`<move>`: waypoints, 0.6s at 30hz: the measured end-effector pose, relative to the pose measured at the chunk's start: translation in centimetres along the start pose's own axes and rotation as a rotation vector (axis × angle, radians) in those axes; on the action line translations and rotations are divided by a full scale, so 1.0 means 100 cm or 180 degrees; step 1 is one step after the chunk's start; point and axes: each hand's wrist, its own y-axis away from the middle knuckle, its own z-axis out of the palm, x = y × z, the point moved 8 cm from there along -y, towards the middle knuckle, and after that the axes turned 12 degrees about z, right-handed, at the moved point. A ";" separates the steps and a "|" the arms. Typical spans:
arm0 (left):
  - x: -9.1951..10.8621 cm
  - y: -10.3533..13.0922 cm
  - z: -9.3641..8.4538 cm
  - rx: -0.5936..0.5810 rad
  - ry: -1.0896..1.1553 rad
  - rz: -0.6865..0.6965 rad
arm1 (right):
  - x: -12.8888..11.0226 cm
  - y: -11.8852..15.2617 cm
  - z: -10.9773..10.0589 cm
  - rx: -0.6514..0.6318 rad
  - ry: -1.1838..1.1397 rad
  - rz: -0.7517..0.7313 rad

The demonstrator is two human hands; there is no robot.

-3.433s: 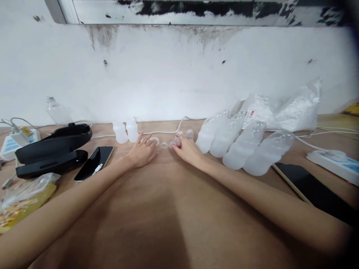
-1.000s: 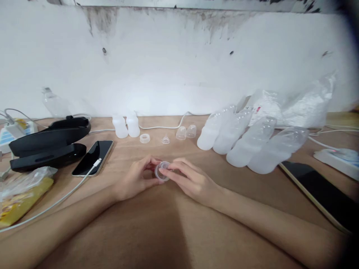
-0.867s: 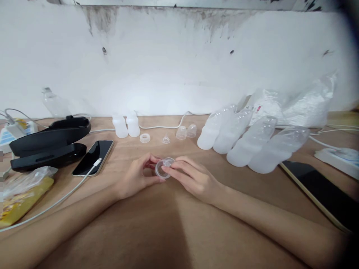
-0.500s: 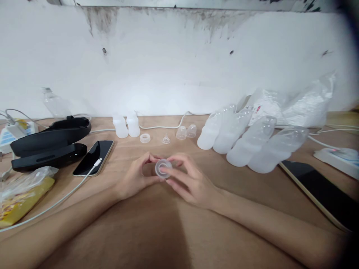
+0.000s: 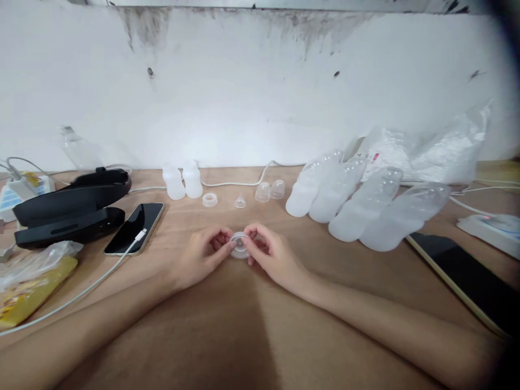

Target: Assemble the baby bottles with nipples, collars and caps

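R hand point(image 5: 270, 252) had just shifted: half a sec. earlier its index finger lay over the middle of the clear round part point(image 5: 240, 252); now its thumb & fingers pinched the R rim. L hand point(image 5: 205, 254) pinched the L rim, so the part was gripped btw both hands, approx. mid-scene above the table point(image 5: 182, 336). For the work, my read: a two-sided hold, prob. for pressing or aligning; couldn't tell if anything was seated, since fingers hid part of the rim & the inside was too small to make out.

Far side, beyond the hands: a loose ring point(image 5: 210, 200) on the L, a small clear teat point(image 5: 240, 201) upright, then 2 domed caps point(image 5: 262, 192) side by side. Far L of those, 2 white bottles point(image 5: 174, 184); R, a row of 4 capped bottles point(image 5: 349, 219), leaning in view.

Obstacles: nothing stood btw the hands & those small parts. The phone point(image 5: 134, 227) w/ a white charging cable point(image 5: 141, 234) across it, plus a black case point(image 5: 77, 200), crowded the L; a tablet-like slab point(image 5: 450, 281) sat R, past the R forearm.
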 end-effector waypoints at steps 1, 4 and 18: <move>0.000 -0.001 0.002 -0.0047 0.0044 -0.0040 | -0.003 0.002 0.000 0.0028 0.0143 -0.0106; 0.000 -0.003 0.006 -0.0068 -0.0152 -0.0038 | -0.011 0.007 0.001 0.0194 0.0612 -0.0463; -0.007 0.007 0.002 0.0005 -0.0193 -0.0158 | -0.010 0.012 0.009 -0.0129 0.0624 -0.0482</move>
